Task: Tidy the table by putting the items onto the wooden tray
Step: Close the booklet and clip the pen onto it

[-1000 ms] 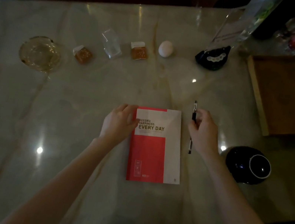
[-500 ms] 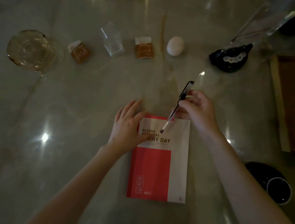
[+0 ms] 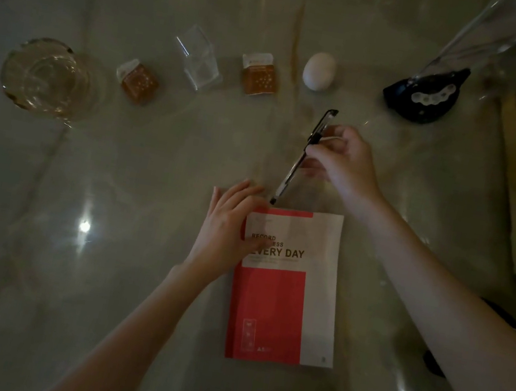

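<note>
A red and white notebook (image 3: 288, 289) lies flat on the marble table in front of me. My left hand (image 3: 226, 234) rests on its upper left corner, fingers spread flat on the cover. My right hand (image 3: 344, 162) holds a black pen (image 3: 304, 157) lifted off the table, tilted, with its tip just above the notebook's top edge. The wooden tray (image 3: 507, 189) sits at the right edge of view, partly cut off. In a row further back lie two small amber packets (image 3: 137, 81) (image 3: 259, 74), a clear plastic box (image 3: 199, 61) and a white egg (image 3: 319, 70).
A glass ashtray (image 3: 47, 76) stands at the far left. A black dish with white pieces (image 3: 425, 95) sits back right, beside a clear stand (image 3: 474, 37). A dark round object (image 3: 502, 321) shows partly behind my right forearm.
My right hand picked the pen up from the table beside the notebook and raised it above the top edge. My left hand stayed on the notebook's corner. The view tilted down.
</note>
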Motion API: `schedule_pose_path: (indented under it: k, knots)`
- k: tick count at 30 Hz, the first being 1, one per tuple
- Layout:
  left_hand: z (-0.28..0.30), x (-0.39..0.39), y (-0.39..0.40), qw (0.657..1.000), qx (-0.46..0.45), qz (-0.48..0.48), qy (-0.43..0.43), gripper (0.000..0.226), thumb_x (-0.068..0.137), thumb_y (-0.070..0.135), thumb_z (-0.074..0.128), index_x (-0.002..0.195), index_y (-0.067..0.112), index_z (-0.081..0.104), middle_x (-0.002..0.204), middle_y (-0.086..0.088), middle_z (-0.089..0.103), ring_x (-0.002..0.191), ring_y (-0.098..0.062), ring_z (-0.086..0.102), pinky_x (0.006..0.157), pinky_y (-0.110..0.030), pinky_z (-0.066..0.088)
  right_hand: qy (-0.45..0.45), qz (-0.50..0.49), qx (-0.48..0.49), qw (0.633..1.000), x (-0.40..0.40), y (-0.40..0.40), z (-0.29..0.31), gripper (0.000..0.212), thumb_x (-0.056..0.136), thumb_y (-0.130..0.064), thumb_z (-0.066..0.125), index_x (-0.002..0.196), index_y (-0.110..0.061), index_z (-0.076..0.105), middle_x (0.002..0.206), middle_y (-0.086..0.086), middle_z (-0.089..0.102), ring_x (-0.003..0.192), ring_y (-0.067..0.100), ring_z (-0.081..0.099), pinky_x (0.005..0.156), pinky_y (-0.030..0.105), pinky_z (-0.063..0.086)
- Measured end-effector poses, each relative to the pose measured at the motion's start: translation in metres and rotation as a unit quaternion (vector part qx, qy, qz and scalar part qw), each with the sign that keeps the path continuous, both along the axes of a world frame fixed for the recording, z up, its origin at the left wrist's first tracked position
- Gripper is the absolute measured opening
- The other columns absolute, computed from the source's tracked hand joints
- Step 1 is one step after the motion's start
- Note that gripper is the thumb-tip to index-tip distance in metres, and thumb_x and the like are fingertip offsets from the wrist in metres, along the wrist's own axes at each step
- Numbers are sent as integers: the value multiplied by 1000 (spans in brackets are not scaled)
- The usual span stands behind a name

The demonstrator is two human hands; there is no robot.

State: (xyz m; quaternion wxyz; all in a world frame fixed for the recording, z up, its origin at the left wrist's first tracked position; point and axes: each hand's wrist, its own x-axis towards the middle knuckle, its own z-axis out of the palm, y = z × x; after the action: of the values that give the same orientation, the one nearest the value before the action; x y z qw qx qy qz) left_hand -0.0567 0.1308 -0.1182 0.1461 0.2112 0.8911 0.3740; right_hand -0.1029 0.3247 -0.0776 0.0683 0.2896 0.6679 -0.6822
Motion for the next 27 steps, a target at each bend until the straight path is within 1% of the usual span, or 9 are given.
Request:
schedule_pose_path:
  k: [4, 7, 12, 17, 20, 22, 24, 25, 27]
  knots:
    - [2, -1, 1, 1000, -5, -14, 9, 53, 63, 25, 80, 110, 14, 59, 130, -6, 54, 132, -22, 32, 108, -61, 17, -36, 74, 14, 997, 1, -10, -7, 20, 78, 1, 63, 83, -16, 54, 80, 7, 66, 67, 23, 68, 64, 38, 59]
    - [4, 0, 2, 1000, -7, -10, 0, 51, 63, 25, 80, 109, 14, 60, 129, -6, 55, 132, -22, 32, 109, -60, 12, -62, 95, 12, 993, 0, -16, -9, 19, 77, 2, 62, 90, -10, 54, 81, 10, 66, 66, 26, 66, 59, 36, 58]
    - [5, 0, -1, 1000, -15, -13, 8, 48, 65, 25, 79, 107, 12, 60, 121, -5, 60, 128, -23, 41, 110, -60, 14, -97, 147, 12, 984, -4, -23, -7, 22, 78, 0, 62, 95, -10, 54, 82, 9, 65, 64, 21, 66, 55, 31, 59]
    - [4, 0, -5, 1000, -14, 0, 4, 46, 63, 23, 80, 103, 13, 60, 115, -4, 61, 115, -21, 51, 111, -44, 4, -110, 194, 13, 975, 0, -32, -7, 22, 79, -1, 62, 99, -8, 54, 82, 11, 64, 70, 26, 68, 64, 41, 61]
    - [1, 0, -7, 1000, 4, 1, -14, 48, 61, 25, 81, 102, 12, 60, 115, -4, 61, 118, -18, 48, 111, -40, 1, -110, 207, 31, 972, 3, -31, -8, 20, 80, -4, 62, 98, -10, 55, 86, 15, 65, 72, 28, 70, 65, 41, 60]
    - [1, -1, -8, 1000, 12, -6, -24, 51, 61, 29, 81, 104, 13, 59, 115, -3, 60, 117, -15, 46, 113, -45, 6, -119, 208, 42, 970, 5, -29, -8, 23, 81, -5, 62, 102, -8, 54, 89, 17, 67, 73, 28, 70, 65, 39, 60]
    - [-1, 1, -10, 1000, -6, -12, 12, 58, 62, 39, 77, 110, 16, 55, 117, -3, 58, 116, -15, 45, 111, -53, 19, -124, 203, 39, 971, 6, -27, -8, 20, 81, -4, 62, 99, -10, 54, 84, 13, 67, 65, 21, 70, 58, 32, 60]
    - [-2, 4, -12, 999, -28, -2, 42, 62, 63, 45, 73, 114, 16, 52, 120, -3, 57, 118, -16, 43, 109, -54, 23, -125, 199, 38, 971, 6, -27, -8, 19, 81, -4, 62, 97, -11, 54, 82, 11, 67, 61, 17, 69, 54, 29, 58]
    - [-4, 17, -17, 994, -68, 41, 70, 69, 69, 56, 61, 123, 15, 47, 127, -5, 54, 124, -18, 38, 111, -50, 23, -130, 189, 34, 973, 6, -27, -9, 19, 81, -3, 61, 97, -11, 55, 80, 9, 67, 59, 16, 68, 54, 28, 58]
